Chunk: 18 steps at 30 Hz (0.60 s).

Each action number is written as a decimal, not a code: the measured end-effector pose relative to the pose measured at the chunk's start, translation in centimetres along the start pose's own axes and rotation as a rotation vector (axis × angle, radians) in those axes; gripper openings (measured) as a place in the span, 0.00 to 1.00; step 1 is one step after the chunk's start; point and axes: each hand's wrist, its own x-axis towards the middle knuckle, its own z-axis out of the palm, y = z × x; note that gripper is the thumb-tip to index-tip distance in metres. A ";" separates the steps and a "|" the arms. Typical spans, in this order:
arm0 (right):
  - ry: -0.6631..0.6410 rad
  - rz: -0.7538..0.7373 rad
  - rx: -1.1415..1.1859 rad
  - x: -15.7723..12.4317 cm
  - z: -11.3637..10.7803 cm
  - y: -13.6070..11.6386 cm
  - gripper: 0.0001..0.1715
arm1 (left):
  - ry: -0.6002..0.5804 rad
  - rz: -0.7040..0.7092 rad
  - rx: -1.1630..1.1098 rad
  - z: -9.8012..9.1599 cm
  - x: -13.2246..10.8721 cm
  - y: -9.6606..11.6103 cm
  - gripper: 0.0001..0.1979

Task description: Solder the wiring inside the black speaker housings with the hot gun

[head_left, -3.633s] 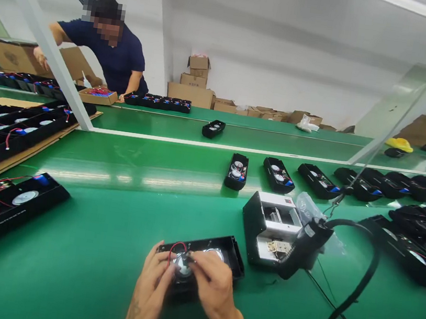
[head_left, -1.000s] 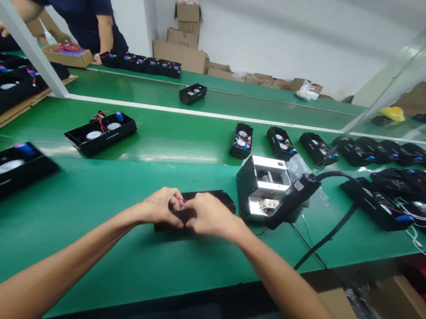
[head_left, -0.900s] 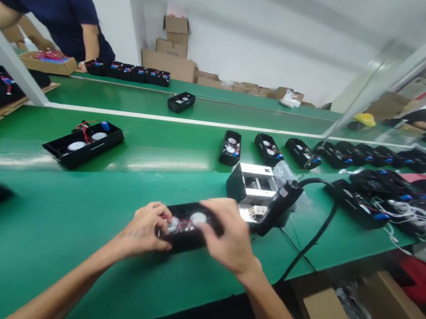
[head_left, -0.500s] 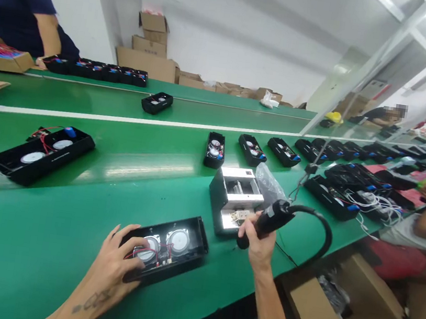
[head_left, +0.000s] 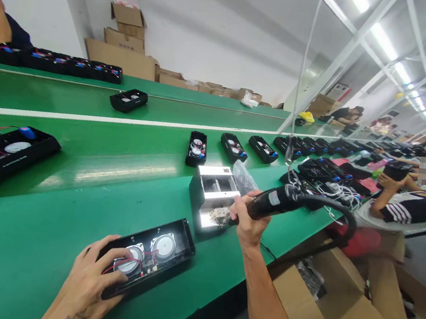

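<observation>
A black speaker housing [head_left: 168, 251] with two round drivers and red wires lies near the front edge of the green belt [head_left: 49, 221]. My left hand [head_left: 95, 280] rests on its left end, fingers spread over the housing and the thumb by a driver. My right hand [head_left: 246, 222] is closed round the handle of a black electric screwdriver [head_left: 276, 200]. The tool's tip points into the silver and black screw feeder box [head_left: 211, 196] just right of the housing. A thick black cable [head_left: 341, 220] loops from the tool's rear.
Another open housing [head_left: 4, 151] lies at the left, and several more stand in a row [head_left: 234, 146] further along the belt. A clear bag [head_left: 244, 177] sits behind the feeder. Cardboard boxes [head_left: 349, 316] stand below on the right. A seated person [head_left: 408, 205] works at the right.
Both hands were at the housing's wires. My right hand then left it, took the screwdriver and brought its tip to the feeder box. My view swung right.
</observation>
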 end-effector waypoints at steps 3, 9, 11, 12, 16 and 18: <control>-0.148 0.111 -0.004 -0.9 0.6 -0.7 0.19 | -0.028 0.009 0.001 0.0 -0.1 0.3 0.09; -0.255 0.162 0.332 -6.4 2.7 -3.3 0.20 | -0.008 -0.099 -0.052 -0.8 0.6 2.1 0.10; -0.322 0.170 0.396 -8.0 3.7 -3.4 0.18 | -0.018 -0.144 -0.077 -1.1 0.9 2.7 0.11; -0.349 0.180 0.416 -8.5 4.2 -3.3 0.17 | -0.028 -0.153 -0.085 -1.3 1.0 2.8 0.11; -0.400 0.195 0.454 -9.5 5.4 -2.7 0.16 | -0.047 -0.162 -0.091 -1.5 1.1 3.0 0.11; -0.408 0.192 0.456 -9.6 5.6 -2.5 0.16 | -0.045 -0.164 -0.090 -1.4 1.1 2.9 0.10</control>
